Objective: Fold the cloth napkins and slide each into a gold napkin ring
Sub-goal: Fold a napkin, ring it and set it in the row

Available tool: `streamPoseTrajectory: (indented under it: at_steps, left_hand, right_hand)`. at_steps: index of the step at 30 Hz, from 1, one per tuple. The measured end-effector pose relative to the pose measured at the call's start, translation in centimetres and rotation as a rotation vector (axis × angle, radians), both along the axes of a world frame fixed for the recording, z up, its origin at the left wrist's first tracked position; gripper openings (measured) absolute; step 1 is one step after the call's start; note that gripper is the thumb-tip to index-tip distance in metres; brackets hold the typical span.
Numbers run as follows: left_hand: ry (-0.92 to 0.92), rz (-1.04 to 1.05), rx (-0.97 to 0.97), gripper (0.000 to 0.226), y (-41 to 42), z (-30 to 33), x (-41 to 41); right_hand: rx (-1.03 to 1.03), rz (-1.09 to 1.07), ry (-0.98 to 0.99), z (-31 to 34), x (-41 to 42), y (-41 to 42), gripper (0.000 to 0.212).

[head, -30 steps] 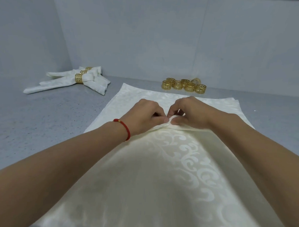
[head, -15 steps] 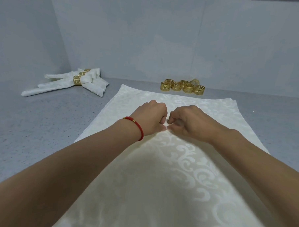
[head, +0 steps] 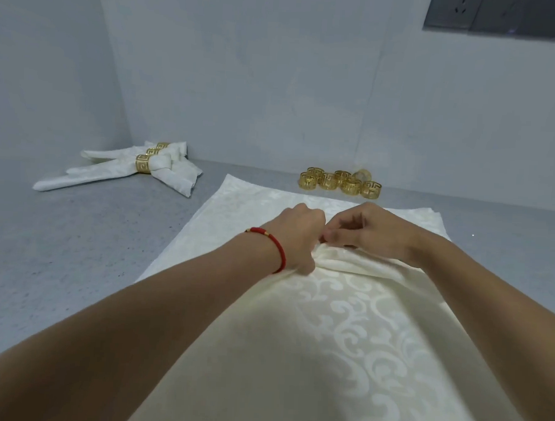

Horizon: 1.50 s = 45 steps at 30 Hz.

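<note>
1. At the table's middle, running from the near edge toward the back edge, lies the napkin point(head: 344, 324), cream with a scroll pattern, its long axis pointing straight away from the person. It looks like the top of a stack, since extra cloth edges show at its far right corner.
2. Both hands meet on the napkin's midline, side by side and almost touching. The left hand point(head: 300, 236) has its fingers curled down into a raised ridge of cloth, with the thumb pressing at the ridge's near side. The right hand point(head: 364, 231) pinches the same ridge between thumb and curled fingers.
3. I judge the step to be gathering the napkin at its centre, so the coming move depends on that ridge. It lies directly under both hands and runs crosswise to the cloth's long axis, and neither hand is clearly nearer to it.
4. The loose rings point(head: 341, 181) sit clustered at the back edge, just beyond the napkin's far edge and closer to the right hand.
5. The finished napkins point(head: 128, 168), already ringed, lie at the back left corner, well apart.
6. Hidden: the fingertips are buried in cloth, the napkin's near end is cut off, and the number of stacked cloths is unclear.
</note>
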<state>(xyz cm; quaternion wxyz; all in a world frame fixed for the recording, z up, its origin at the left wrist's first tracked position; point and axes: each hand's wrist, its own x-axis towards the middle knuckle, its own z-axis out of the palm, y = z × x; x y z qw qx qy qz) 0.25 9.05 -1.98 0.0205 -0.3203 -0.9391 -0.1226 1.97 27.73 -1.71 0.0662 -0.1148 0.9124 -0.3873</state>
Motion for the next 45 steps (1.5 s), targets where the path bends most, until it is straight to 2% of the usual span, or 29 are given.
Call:
streamPoseTrajectory:
  at_steps: [3,7,9,10,12,13,15,16,18,20,25,27,29,33,34,37,40,45]
  left_hand:
    - [0.016,0.033,0.037,0.037,-0.4,-0.4,-0.8]
    - [0.136,0.203,0.027,0.032,-3.3,-0.8,-4.0]
    - [0.156,0.293,0.056,0.032,-4.8,-1.7,-5.8]
    - [0.144,0.317,0.076,0.032,-5.3,-2.1,-6.3]
    - [0.1,0.353,0.127,0.028,-5.8,-3.0,-7.0]
    - [0.09,0.36,0.139,0.027,-5.8,-3.3,-7.2]
    - [0.113,0.37,0.099,0.026,-5.5,-3.5,-7.2]
    - [0.163,0.389,0.039,0.028,-5.2,-3.6,-7.0]
    - [0.298,0.402,-0.07,0.038,-4.7,-3.7,-6.5]
    - [0.35,0.397,-0.095,0.042,-4.7,-4.0,-6.2]
    - [0.404,0.404,-0.046,0.037,-5.1,-4.4,-6.8]
    - [0.403,0.415,0.024,0.036,-5.5,-4.1,-6.9]
    - [0.404,0.41,0.082,0.038,-5.9,-3.8,-7.0]
    - [0.394,0.362,0.143,0.04,-6.6,-3.5,-6.9]
    - [0.397,0.364,0.162,0.04,-6.7,-3.5,-7.0]
    - [0.416,0.378,0.194,0.036,-7.1,-3.7,-7.2]
    - [0.42,0.365,0.198,0.033,-7.3,-3.9,-7.3]
    - [0.423,0.344,0.159,0.027,-7.1,-4.2,-7.4]
  right_hand:
    - [-0.108,-0.115,-0.016,-0.3,-2.2,1.0,0.016]
    - [-0.181,-0.513,0.109,-1.4,-6.6,2.9,0.015]
    - [-0.126,-0.715,0.186,-2.7,-9.2,4.2,0.017]
    - [-0.019,-0.785,0.219,-3.3,-10.3,4.5,0.019]
    - [0.272,-0.806,0.212,-4.2,-11.8,4.2,0.027]
    - [0.356,-0.796,0.18,-4.4,-12.4,3.9,0.038]
    - [0.409,-0.78,0.134,-4.3,-13.5,3.9,0.054]
    - [0.439,-0.778,0.122,-4.2,-14.2,4.2,0.055]
    - [0.463,-0.797,0.078,-3.9,-15.2,5.1,0.045]
    - [0.47,-0.812,0.067,-4.1,-16.0,5.8,0.034]
    - [0.452,-0.905,0.244,-4.3,-15.5,5.8,0.018]
    - [0.273,-0.937,0.371,-4.1,-14.3,5.8,0.015]
    - [-0.058,-0.927,0.45,-3.5,-12.5,5.9,0.013]
    - [-0.812,-0.771,0.225,-1.8,-7.2,3.9,0.004]
    - [-0.948,-0.732,0.174,-1.9,-6.0,3.0,0.005]
    - [-1.118,-0.711,0.088,-3.0,-3.7,1.2,0.023]
    - [-1.221,-0.659,0.077,-3.9,-3.0,0.8,0.027]
    - [-1.231,-0.569,0.084,-3.9,-2.6,0.2,0.033]
